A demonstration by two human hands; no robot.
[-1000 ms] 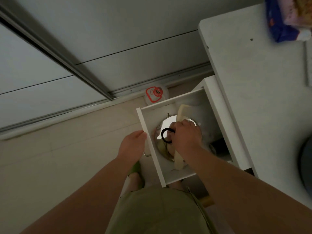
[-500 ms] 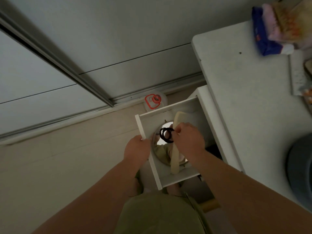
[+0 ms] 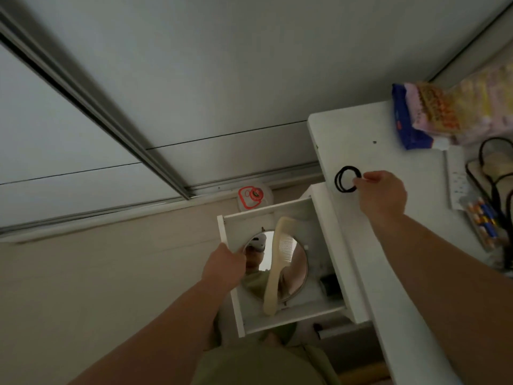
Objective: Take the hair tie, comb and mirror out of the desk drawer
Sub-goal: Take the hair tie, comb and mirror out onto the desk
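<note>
The white desk drawer (image 3: 288,320) is pulled out below the desk. Inside lies a round mirror (image 3: 298,269) with a cream comb (image 3: 274,273) lying lengthwise across it. My left hand (image 3: 223,266) grips the drawer's front panel at its left edge. My right hand (image 3: 381,194) is over the near left part of the white desk top (image 3: 358,140) and pinches a black hair tie (image 3: 345,179), which hangs at or just above the desk surface.
Snack packets (image 3: 433,115) lie at the desk's far end, with black cables (image 3: 497,173) and a white power strip (image 3: 458,179) to the right. A small dark object (image 3: 330,283) sits at the drawer's right side. A white round device (image 3: 252,197) stands on the floor by the sliding door.
My right hand has lifted the black hair tie out of the drawer and carried it up and right over the desk top. The comb and mirror are now uncovered. The left hand stays on the drawer front.
</note>
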